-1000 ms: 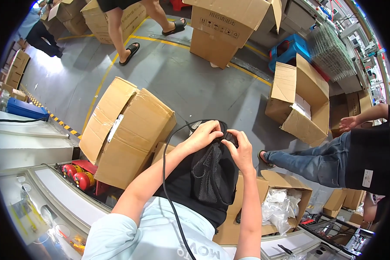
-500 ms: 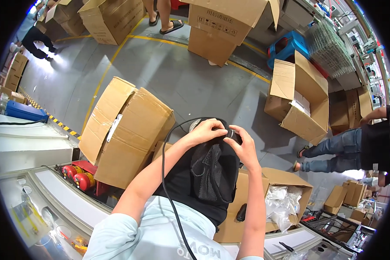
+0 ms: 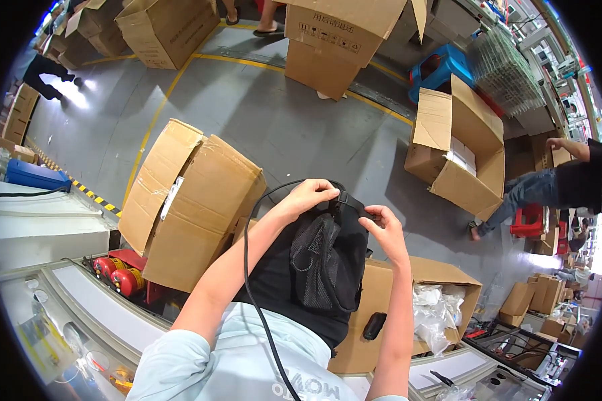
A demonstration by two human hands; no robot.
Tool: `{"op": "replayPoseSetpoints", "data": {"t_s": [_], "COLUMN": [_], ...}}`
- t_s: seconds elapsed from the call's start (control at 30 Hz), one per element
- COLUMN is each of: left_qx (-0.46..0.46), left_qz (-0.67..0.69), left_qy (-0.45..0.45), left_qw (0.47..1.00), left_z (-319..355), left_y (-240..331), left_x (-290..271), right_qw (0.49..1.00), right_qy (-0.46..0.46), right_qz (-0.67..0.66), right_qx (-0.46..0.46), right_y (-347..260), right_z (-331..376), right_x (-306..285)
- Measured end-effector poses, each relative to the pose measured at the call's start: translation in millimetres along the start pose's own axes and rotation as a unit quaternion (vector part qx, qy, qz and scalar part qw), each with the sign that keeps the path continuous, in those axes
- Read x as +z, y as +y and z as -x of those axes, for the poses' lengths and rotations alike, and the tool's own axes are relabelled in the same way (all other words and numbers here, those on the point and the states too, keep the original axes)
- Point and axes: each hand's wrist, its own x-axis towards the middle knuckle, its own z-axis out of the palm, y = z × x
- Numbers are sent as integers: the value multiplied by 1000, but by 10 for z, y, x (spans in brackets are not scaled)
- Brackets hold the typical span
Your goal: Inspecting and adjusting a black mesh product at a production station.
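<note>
A black bag [image 3: 334, 267] with a mesh pocket [image 3: 314, 250] rests against the front of my body. Along its upper edge runs a black strap [image 3: 356, 205] with a small buckle [image 3: 343, 197]. My left hand [image 3: 309, 196] pinches the strap beside the buckle. Farther along to the right, my right hand [image 3: 386, 232] has thumb and forefinger closed on the strap, its other fingers curled. A black cable [image 3: 246, 267] loops down past my left forearm and over my shirt.
Cardboard boxes stand at left [image 3: 201, 207], far middle [image 3: 321, 67] and right [image 3: 458, 160]. Plastic bags fill a carton [image 3: 435, 314] beside my right forearm. Red fire extinguishers [image 3: 128, 281] sit at left, a blue stool [image 3: 441, 70] far right. A person [image 3: 562, 184] stands at right.
My right hand has moved right and nearer, away from the buckle, so a length of strap shows between my hands. The person at right has shifted, revealing a red stool.
</note>
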Motion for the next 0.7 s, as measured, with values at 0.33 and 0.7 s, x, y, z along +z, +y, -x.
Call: {"op": "replayPoseSetpoints", "data": {"t_s": [0.33,0.7], "left_qx": [65,243], "left_qz": [-124,-339], "left_qy": [41,-19], "left_qw": [989,909], "left_z": [-51,81], "left_y": [-148,446], "left_x": [46,489], "right_qw": [990,967], "right_qy": [52,15], "right_qz": [-122,-249], "right_qx": [-37,-41], "right_y": [-265,-288], "right_z": [42,-47], "right_x": [4,28]}}
